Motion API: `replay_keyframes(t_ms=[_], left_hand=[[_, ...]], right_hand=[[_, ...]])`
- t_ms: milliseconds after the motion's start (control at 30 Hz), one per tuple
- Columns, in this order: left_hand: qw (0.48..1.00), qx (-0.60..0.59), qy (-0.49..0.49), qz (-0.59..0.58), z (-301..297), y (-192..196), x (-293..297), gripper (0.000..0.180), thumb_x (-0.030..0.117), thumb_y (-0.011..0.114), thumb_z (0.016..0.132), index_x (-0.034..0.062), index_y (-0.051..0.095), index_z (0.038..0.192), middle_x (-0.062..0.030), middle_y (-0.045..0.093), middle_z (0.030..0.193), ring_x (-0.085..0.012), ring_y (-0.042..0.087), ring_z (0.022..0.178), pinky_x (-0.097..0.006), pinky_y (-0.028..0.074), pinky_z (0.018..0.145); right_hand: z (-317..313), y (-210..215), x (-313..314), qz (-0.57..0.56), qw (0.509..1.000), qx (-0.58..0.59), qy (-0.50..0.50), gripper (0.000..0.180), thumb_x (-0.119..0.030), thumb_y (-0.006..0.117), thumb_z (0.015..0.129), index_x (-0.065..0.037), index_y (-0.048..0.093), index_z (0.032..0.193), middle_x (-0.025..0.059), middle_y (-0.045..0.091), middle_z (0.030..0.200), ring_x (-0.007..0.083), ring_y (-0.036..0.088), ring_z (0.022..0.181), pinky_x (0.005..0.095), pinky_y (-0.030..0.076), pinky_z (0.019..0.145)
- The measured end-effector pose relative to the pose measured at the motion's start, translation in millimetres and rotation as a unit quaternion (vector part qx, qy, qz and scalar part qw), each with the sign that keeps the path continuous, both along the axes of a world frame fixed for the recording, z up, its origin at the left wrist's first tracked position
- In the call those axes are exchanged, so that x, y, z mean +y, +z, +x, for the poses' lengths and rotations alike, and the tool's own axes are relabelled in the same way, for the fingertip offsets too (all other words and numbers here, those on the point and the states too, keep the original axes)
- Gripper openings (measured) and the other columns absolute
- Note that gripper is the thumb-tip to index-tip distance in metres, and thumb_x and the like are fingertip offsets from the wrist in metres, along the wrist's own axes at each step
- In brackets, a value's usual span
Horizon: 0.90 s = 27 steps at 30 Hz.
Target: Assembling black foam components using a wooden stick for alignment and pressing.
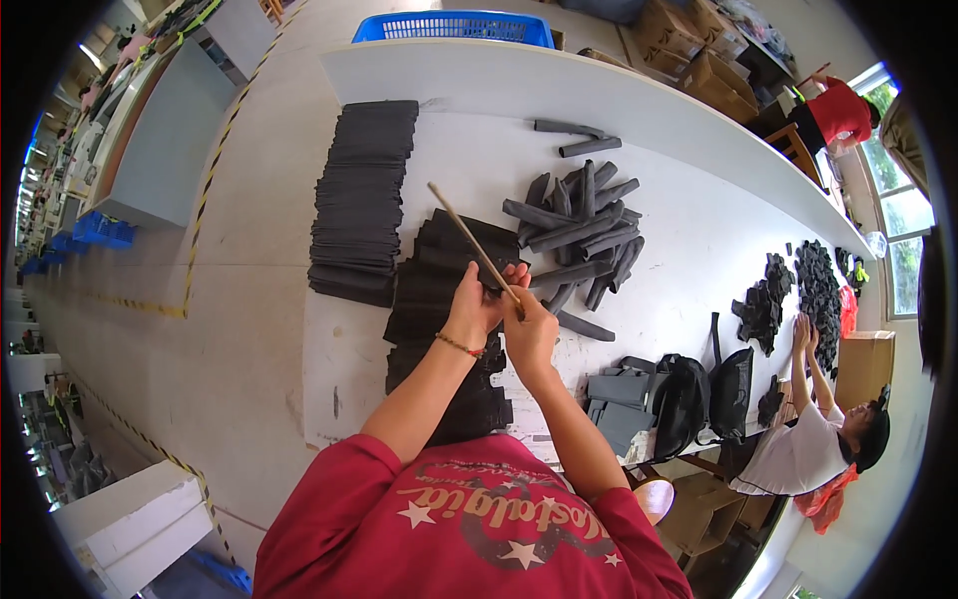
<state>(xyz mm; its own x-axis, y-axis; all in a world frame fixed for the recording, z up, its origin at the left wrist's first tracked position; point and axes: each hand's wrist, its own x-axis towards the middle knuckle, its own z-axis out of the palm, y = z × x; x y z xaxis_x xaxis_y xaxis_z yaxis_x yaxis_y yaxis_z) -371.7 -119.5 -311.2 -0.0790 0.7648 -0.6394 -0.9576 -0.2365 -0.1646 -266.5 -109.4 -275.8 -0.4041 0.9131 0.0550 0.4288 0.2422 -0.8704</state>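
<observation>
The left hand [471, 311] is closed around a small piece of dark grey fabric [496, 285], and the right hand [529, 329] grips a thin wooden stick [469, 240] that points up and away over the white desk [699, 230]. The lower end of the stick goes into the fabric between both hands, so I judge the step in hand is pushing the stick into a sewn piece to turn or shape it into a tube. The next move seems to call for a firm hold on the fabric while the stick slides along its length. Just under the hands lies a spread of flat dark pieces [439, 290], and to the left a long neat stack of flat pieces [361, 200]. Beyond the hands a pile of finished grey tubes [584, 225] rests. At the right are black bags [704, 394], and a co-worker [808, 449] works on small black parts [798, 290]. Nothing blocks the stick
</observation>
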Motion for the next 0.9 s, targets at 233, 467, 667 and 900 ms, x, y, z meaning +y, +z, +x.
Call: replay_keyframes(t_ms=[233,467,667,900], left_hand=[[0.990,0.135,-0.023,-0.039,7,4,-1,0.051,0.038,0.032,0.101,-0.0085,0.049,0.089,-0.0243,0.059,0.092,-0.0362,0.060,0.093,-0.043,0.050,0.088],[0.947,0.311,-0.040,-0.064,19,11,-6,0.042,0.035,0.041,0.099,-0.0020,0.052,0.084,-0.0145,0.061,0.078,-0.0311,0.065,0.080,-0.041,0.054,0.076],[0.963,0.258,-0.020,-0.074,19,26,0,0.027,0.027,0.056,0.094,0.0047,0.050,0.081,-0.0088,0.055,0.070,-0.0256,0.064,0.067,-0.038,0.056,0.066],[0.977,0.199,0.054,-0.056,-16,-6,-2,0.026,0.030,0.060,0.093,0.0093,0.052,0.079,0.0022,0.044,0.064,-0.0052,0.034,0.045,-0.021,0.028,0.040]], right_hand=[[1,0,5,0.057,0.994,-0.089,-0.041,0.021,-0.016,0.067,0.080,-0.008,0.069,0.100,0.0153,0.064,0.067,0.0287,0.061,0.058,0.0354,0.047,0.056],[3,2,6,-0.031,0.998,-0.048,-0.029,0.016,-0.013,0.065,0.080,-0.008,0.069,0.094,0.0119,0.061,0.061,0.0212,0.058,0.052,0.0332,0.045,0.054],[11,-10,6,-0.038,0.999,0.031,0.009,0.014,-0.010,0.064,0.083,0.000,0.064,0.093,0.0010,0.052,0.060,0.0061,0.043,0.056,0.0241,0.038,0.052],[30,39,-21,-0.079,0.992,0.078,0.059,0.007,-0.003,0.065,0.082,-0.001,0.060,0.085,-0.0013,0.051,0.059,0.0023,0.046,0.057,0.0214,0.036,0.050]])
